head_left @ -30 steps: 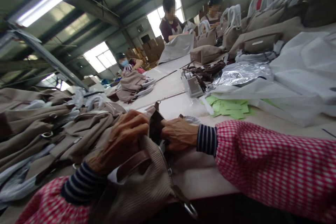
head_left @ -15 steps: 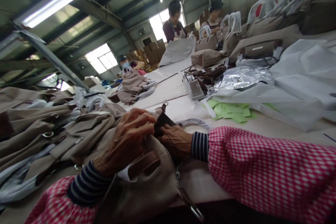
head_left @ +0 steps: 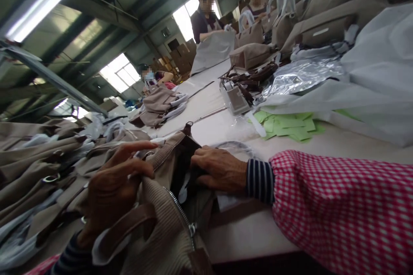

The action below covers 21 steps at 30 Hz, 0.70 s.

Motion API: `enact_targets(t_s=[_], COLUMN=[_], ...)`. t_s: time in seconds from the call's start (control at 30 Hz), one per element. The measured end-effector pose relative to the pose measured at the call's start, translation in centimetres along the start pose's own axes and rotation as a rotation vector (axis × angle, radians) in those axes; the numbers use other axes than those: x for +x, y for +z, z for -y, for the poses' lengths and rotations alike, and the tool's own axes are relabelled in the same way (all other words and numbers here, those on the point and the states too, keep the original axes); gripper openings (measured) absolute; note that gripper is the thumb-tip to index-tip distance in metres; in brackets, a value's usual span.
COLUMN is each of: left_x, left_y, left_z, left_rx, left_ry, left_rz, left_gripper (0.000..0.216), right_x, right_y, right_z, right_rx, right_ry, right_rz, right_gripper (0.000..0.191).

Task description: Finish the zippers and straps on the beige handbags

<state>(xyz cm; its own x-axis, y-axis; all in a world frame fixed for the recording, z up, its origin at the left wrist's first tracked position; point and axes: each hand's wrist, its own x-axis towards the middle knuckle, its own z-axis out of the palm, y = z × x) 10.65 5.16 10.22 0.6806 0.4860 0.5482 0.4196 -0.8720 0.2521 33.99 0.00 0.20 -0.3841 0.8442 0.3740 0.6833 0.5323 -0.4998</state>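
Observation:
A beige ribbed handbag with a brown handle and a metal zipper lies in front of me, its mouth open. My left hand grips the near-left edge of the opening between thumb and fingers, the index finger stretched out. My right hand is curled over the far edge of the opening, fingertips reaching into the dark lining. Both wrists wear striped cuffs under red checked sleeves.
A heap of beige bags fills the left. Green paper tags, a small white device, brown straps, clear plastic and white dust bags lie to the right. Three people work at the table's far end beside more bags.
The bag's mouth has been pulled wider open. My left hand slid back toward me along the edge, and my right hand moved to the far rim, fingers going inside.

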Motion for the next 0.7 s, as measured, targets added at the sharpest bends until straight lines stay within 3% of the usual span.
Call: enact_targets(t_s=[0.13, 0.3, 0.43, 0.53, 0.63, 0.7], left_x=[0.1, 0.5, 0.0, -0.2, 0.2, 0.4], left_y=[0.8, 1.5, 1.6, 1.6, 0.6, -0.4], left_z=[-0.8, -1.3, -0.7, -0.4, -0.2, -0.2], left_rx=[-0.037, -0.056, -0.030, 0.022, -0.037, -0.097], left_ry=[-0.018, -0.021, -0.027, -0.032, -0.092, -0.158], left_rz=[-0.008, -0.040, 0.025, 0.097, 0.154, 0.147], left_gripper=[0.027, 0.028, 0.030, 0.028, 0.006, 0.027], right_x=[-0.5, -0.5, -0.5, -0.5, -0.4, -0.2], right_y=[0.8, 1.4, 1.5, 1.4, 1.2, 1.0], right_z=[0.3, 0.0, -0.3, -0.4, -0.4, -0.6], right_rx=[-0.119, -0.124, -0.099, -0.043, 0.067, 0.146], right_ry=[-0.054, -0.084, -0.075, -0.024, 0.082, 0.160], right_rz=[-0.031, -0.028, -0.017, -0.016, -0.028, -0.060], right_gripper=[0.013, 0.016, 0.018, 0.017, 0.022, 0.022])
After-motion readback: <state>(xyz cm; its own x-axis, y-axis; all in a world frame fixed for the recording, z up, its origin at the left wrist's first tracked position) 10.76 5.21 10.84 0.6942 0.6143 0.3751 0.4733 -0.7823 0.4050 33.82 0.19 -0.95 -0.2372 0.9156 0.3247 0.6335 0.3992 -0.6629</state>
